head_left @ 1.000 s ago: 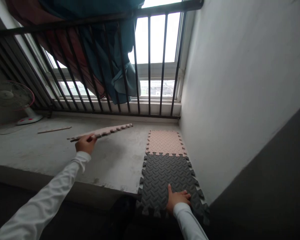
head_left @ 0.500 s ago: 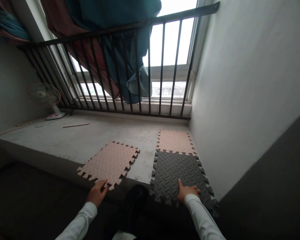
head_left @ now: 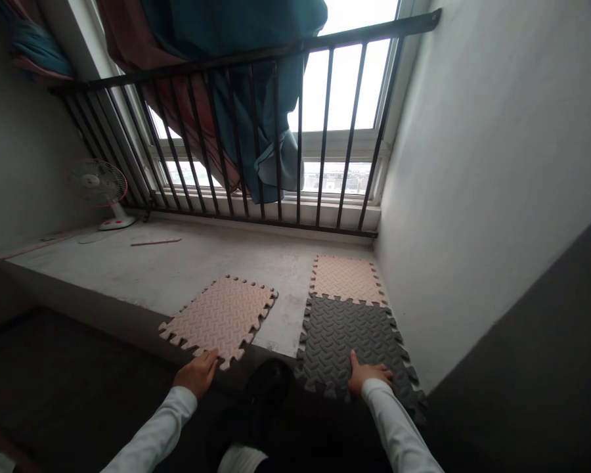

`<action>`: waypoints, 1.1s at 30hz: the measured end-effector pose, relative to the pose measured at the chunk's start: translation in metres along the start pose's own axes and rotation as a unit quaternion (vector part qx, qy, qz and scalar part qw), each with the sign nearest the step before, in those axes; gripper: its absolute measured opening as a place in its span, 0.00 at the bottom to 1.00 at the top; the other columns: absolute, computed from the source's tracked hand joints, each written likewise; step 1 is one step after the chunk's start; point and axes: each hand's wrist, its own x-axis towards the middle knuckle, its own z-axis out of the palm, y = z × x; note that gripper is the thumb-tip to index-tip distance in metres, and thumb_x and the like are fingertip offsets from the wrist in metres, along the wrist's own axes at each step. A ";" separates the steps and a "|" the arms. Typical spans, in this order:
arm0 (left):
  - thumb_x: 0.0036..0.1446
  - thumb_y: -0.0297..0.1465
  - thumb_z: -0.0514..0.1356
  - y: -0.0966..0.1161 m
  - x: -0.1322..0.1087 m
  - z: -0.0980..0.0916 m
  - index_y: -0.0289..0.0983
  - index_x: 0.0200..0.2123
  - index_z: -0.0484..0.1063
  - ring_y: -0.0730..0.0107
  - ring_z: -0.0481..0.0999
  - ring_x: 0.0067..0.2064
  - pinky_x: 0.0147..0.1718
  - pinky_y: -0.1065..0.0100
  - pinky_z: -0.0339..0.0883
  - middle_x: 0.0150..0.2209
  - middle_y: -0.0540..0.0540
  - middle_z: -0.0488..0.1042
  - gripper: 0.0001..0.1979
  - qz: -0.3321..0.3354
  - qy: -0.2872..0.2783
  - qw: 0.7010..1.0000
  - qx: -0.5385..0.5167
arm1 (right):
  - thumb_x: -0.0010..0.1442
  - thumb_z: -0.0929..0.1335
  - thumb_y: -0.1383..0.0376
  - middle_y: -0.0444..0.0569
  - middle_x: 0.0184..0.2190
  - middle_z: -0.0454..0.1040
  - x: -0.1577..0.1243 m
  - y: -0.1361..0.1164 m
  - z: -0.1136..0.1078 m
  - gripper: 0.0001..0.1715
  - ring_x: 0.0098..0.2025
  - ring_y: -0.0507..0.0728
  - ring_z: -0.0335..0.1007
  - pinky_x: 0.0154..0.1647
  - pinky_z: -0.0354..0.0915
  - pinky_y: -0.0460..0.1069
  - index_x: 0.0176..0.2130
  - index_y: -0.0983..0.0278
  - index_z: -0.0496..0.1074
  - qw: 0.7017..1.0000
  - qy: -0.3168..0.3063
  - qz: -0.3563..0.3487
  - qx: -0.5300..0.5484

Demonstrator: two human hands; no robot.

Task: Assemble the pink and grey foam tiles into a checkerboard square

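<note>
Both hands open, gripping nothing.
Left hand (head_left: 196, 374) at corner of pink foam mat (head_left: 219, 322); right hand (head_left: 369, 378) flat on grey foam mat (head_left: 347, 338).

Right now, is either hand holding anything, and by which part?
Neither holds anything. The left hand rests open at the near edge of the pink foam mat; the right hand lies flat on the dark grey foam mat.

Cut off: the teal curtain (head_left: 236, 66) runs past the top edge; the left sleeve (head_left: 152, 427) and right sleeve (head_left: 394, 420) end at the bottom edge.
Hidden: the right hand (head_left: 369, 380) covers part of the dark grey foam mat (head_left: 347, 335).
Too small: the thin strip (head_left: 155, 242) on the concrete ledge (head_left: 103, 269), material unclear.
Too dark: the black shape (head_left: 270, 394) at bottom centre.
</note>
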 end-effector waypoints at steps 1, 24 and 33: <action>0.53 0.30 0.44 0.001 0.000 -0.002 0.42 0.43 0.67 0.70 0.70 0.42 0.42 0.69 0.61 0.43 0.47 0.72 0.17 0.000 -0.002 1.000 0.009 | 0.51 0.62 0.57 0.72 0.56 0.45 0.000 0.000 0.000 0.41 0.54 0.78 0.43 0.32 0.51 0.73 0.57 0.55 0.36 1.000 0.000 0.002 0.002; 0.47 0.31 0.52 0.208 0.160 -0.020 0.34 0.49 0.62 0.68 0.60 0.53 0.51 0.71 0.51 0.52 0.44 0.63 0.23 0.073 -0.100 0.982 -0.141 | 0.46 0.66 0.61 0.72 0.56 0.46 0.003 -0.004 0.001 0.45 0.54 0.80 0.41 0.32 0.46 0.77 0.57 0.53 0.40 1.000 0.003 0.016 0.020; 0.49 0.34 0.52 0.290 0.232 0.026 0.33 0.43 0.67 0.66 0.68 0.46 0.44 0.70 0.58 0.44 0.41 0.71 0.18 -0.037 -0.137 0.954 -0.265 | 0.38 0.70 0.62 0.70 0.55 0.49 0.013 -0.007 0.013 0.51 0.54 0.80 0.42 0.31 0.48 0.77 0.56 0.51 0.42 0.999 0.028 0.029 -0.009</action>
